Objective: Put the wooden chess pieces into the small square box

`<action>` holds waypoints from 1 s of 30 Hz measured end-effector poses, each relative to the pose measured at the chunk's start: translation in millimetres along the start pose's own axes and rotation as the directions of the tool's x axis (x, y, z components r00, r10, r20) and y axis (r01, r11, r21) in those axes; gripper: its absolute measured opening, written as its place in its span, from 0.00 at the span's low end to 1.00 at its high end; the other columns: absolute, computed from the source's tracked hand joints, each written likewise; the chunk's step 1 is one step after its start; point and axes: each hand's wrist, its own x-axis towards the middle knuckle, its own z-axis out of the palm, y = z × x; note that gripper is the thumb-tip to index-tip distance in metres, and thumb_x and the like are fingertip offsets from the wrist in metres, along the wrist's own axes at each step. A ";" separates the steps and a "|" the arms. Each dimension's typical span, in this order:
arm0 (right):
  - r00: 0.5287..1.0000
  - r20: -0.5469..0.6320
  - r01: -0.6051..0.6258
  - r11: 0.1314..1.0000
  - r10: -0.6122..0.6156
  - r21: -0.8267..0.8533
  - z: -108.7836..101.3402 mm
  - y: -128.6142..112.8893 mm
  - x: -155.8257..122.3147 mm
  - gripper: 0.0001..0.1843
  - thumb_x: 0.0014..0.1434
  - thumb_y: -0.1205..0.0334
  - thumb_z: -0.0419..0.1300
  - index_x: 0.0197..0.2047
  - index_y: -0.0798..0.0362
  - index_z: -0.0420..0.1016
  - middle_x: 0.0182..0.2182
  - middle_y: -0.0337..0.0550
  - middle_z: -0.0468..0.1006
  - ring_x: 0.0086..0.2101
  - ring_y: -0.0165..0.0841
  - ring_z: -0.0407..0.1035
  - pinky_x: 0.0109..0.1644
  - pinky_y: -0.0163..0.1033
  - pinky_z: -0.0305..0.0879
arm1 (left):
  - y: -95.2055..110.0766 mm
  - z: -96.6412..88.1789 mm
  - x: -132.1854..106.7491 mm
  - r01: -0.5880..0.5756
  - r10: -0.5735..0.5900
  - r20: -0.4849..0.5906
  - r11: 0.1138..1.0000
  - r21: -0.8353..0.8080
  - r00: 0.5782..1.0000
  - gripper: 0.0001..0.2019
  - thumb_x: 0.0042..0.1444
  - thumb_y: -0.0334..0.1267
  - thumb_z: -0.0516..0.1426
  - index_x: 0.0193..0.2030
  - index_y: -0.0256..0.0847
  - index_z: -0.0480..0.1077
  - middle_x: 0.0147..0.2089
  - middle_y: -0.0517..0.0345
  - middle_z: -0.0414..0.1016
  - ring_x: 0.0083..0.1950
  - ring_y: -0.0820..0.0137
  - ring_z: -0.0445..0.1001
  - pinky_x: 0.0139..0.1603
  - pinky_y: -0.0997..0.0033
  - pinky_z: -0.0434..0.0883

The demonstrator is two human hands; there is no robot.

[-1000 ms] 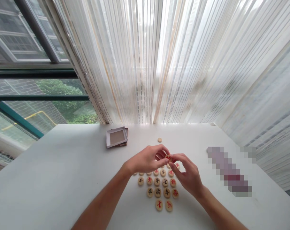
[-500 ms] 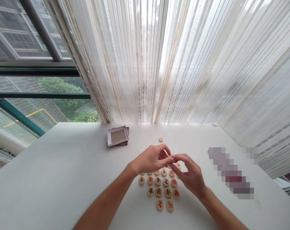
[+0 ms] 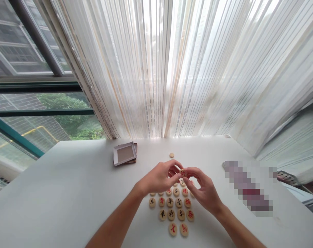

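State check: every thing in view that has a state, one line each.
held piece: off the table, pinched by both hands, red mark up.
left hand: pinching held piece.
right hand: pinching held piece.
laid pieces: flat in rows, marks up.
lone piece: flat, apart, blank side up.
box: open.
curtain: mostly drawn.

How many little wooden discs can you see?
At least 16: a held disc between left hand and right hand, a lone disc beyond them, rows of two, four and five nearest the person, three more by the fingers. Others may be hidden.
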 end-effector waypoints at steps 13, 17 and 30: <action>0.967 0.015 -0.250 0.940 0.253 0.232 -0.2 0.5 2.0 0.08 0.65 0.56 0.63 0.45 0.48 0.74 0.40 0.43 0.79 0.41 0.37 0.76 0.47 0.42 0.75 | -3.2 8.2 2.2 0.013 -0.004 -0.066 0.991 0.136 0.998 0.10 0.64 0.39 0.57 0.50 0.41 0.71 0.39 0.53 0.80 0.41 0.66 0.80 0.43 0.67 0.77; 0.955 0.026 -0.294 0.928 0.296 0.229 -0.8 0.2 2.4 0.09 0.64 0.54 0.63 0.45 0.49 0.74 0.38 0.43 0.79 0.40 0.37 0.76 0.45 0.42 0.74 | -5.7 9.0 2.5 0.010 0.001 -0.066 0.987 0.161 0.998 0.10 0.63 0.39 0.58 0.50 0.41 0.71 0.38 0.55 0.81 0.40 0.67 0.80 0.42 0.68 0.77; 0.960 0.033 -0.275 0.923 0.277 0.269 -4.1 -2.5 4.5 0.08 0.67 0.56 0.61 0.45 0.50 0.73 0.37 0.43 0.79 0.37 0.35 0.77 0.43 0.39 0.75 | -4.1 8.9 3.3 0.009 -0.001 -0.065 0.993 0.116 0.998 0.11 0.62 0.40 0.59 0.50 0.40 0.72 0.39 0.54 0.80 0.40 0.68 0.80 0.42 0.68 0.77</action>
